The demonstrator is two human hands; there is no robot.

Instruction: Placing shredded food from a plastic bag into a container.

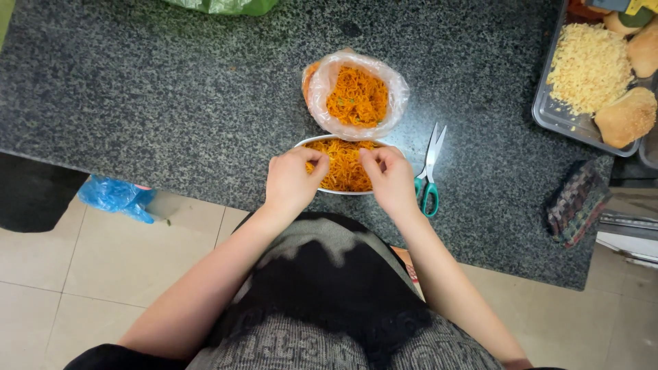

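Observation:
A white bowl [310,141] of orange noodles [344,168] sits near the front edge of a dark speckled stone counter [171,103]. My left hand [291,181] and my right hand [389,179] rest on the bowl's near side, fingers pinched together on the noodles at each side. Just behind the bowl stands an open clear plastic bag [322,85] holding more orange noodles [356,96].
Green-handled scissors [430,171] lie right of the bowl. A metal tray [548,113] with shredded cheese [589,67] and bread rolls [627,116] is at the far right. A dark patterned cloth [577,201] lies at the counter's right edge. A blue plastic bag [115,196] lies on the tiled floor.

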